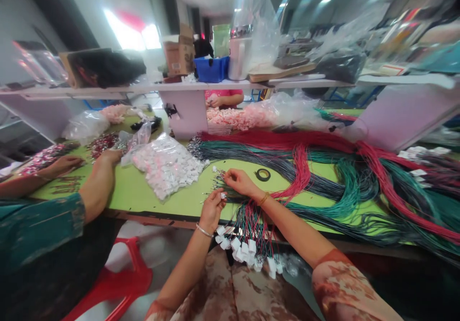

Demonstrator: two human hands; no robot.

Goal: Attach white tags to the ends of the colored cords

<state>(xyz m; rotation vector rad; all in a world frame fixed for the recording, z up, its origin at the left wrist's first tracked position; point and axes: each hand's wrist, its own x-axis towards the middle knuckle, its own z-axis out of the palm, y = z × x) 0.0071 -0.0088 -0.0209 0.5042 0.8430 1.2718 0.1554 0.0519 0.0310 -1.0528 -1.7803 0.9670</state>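
My left hand is closed on a small white connector near the table's front edge. Just above it, my right hand has its fingers pinched together over the metal-tipped wire ends; what they grip, if anything, is too small to make out. Below my wrists, wired white connectors hang over the edge on red, green and black wires. A bag of white connectors lies left of my hands. A roll of black tape rests to the right of my right hand.
Long bundles of red wires, dark wires and green wires spread across the green table. At left, a co-worker's arm reaches over the table beside a red stool. A shelf holds a blue bin.
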